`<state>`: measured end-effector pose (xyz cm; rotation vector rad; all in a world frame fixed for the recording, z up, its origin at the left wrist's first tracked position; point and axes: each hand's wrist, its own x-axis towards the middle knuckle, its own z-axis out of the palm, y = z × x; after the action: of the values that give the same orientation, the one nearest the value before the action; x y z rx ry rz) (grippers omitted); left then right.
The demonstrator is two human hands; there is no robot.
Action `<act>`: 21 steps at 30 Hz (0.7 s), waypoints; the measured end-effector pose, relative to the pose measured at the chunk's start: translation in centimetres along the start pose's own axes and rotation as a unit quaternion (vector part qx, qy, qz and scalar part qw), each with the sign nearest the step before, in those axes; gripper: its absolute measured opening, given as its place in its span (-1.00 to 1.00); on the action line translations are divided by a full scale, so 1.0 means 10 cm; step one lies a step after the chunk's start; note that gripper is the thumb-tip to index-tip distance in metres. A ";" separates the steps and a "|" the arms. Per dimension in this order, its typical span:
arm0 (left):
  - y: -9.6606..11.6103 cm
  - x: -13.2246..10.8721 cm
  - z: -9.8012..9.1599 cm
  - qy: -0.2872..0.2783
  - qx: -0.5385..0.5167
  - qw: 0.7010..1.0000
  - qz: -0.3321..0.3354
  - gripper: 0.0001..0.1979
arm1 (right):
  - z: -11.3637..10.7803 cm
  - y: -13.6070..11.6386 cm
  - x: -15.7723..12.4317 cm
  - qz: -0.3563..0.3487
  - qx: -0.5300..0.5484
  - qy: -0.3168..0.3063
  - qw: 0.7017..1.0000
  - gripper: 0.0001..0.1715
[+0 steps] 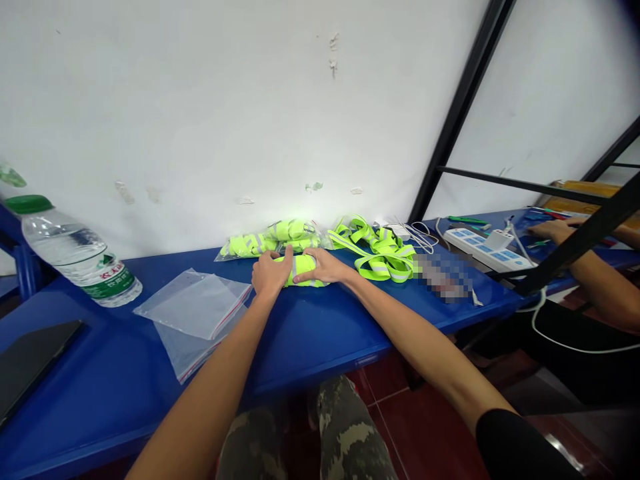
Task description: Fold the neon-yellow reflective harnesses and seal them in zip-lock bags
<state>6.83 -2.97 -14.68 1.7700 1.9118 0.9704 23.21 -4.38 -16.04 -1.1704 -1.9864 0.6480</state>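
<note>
A folded neon-yellow reflective strap (303, 269) lies on the blue table (310, 333) near the wall. My left hand (270, 272) grips its left end with curled fingers. My right hand (324, 266) presses down on its top and right end, fingers closed over it. Behind them lie bagged yellow straps (273, 239). A loose pile of yellow straps (383, 252) sits just right of my right hand.
Clear zip bags (197, 310) lie to the left, with a water bottle (75, 257) on its side beyond them and a dark tablet (27, 363) at the near left. A white power strip (487, 247) and cables sit right. Another person's arms (600, 280) work there.
</note>
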 end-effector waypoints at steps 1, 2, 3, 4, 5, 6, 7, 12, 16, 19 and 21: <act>-0.01 0.01 -0.01 -0.008 -0.002 1.000 0.008 -0.37 | 0.01 0.00 0.01 -0.008 -0.005 0.012 1.000 -0.45; -0.02 0.02 -0.01 -0.019 -0.009 1.000 0.021 -0.34 | 0.01 0.00 0.01 -0.014 -0.007 0.021 1.000 -0.46; -0.03 0.03 -0.01 -0.032 -0.018 0.999 0.037 -0.33 | 0.02 -0.01 0.02 -0.021 -0.005 0.026 0.999 -0.47; -0.04 0.05 -0.02 -0.045 -0.030 0.997 0.056 -0.33 | 0.02 -0.02 0.02 -0.029 -0.001 0.028 0.999 -0.48; -0.06 0.06 -0.02 -0.057 -0.044 0.995 0.076 -0.35 | 0.03 -0.03 0.01 -0.037 0.005 0.029 0.999 -0.48; -0.07 0.08 -0.01 -0.067 -0.061 0.992 0.091 -0.38 | 0.03 -0.04 0.01 -0.043 0.009 0.031 0.999 -0.48; -0.08 0.09 0.00 -0.072 -0.080 0.989 0.101 -0.41 | 0.03 -0.05 0.00 -0.042 0.009 0.035 0.998 -0.48; -0.12 0.11 0.08 -0.041 -0.158 0.981 0.109 -0.51 | 0.07 -0.04 -0.04 -0.001 0.015 0.082 0.997 -0.43; -0.16 0.11 0.14 -0.046 -0.205 0.969 0.126 -0.53 | 0.11 -0.05 -0.07 0.029 0.093 0.081 0.992 -0.39; -0.17 0.12 0.14 -0.060 -0.221 0.964 0.138 -0.53 | 0.12 -0.09 -0.10 0.069 0.170 0.035 0.982 -0.39; -0.16 0.12 0.10 -0.058 -0.212 0.965 0.143 -0.55 | 0.13 -0.13 -0.12 0.086 0.208 0.008 0.974 -0.40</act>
<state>6.20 -1.53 -16.25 1.8154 1.2772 1.2350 21.92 -6.08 -16.26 -1.0846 -1.6378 1.0809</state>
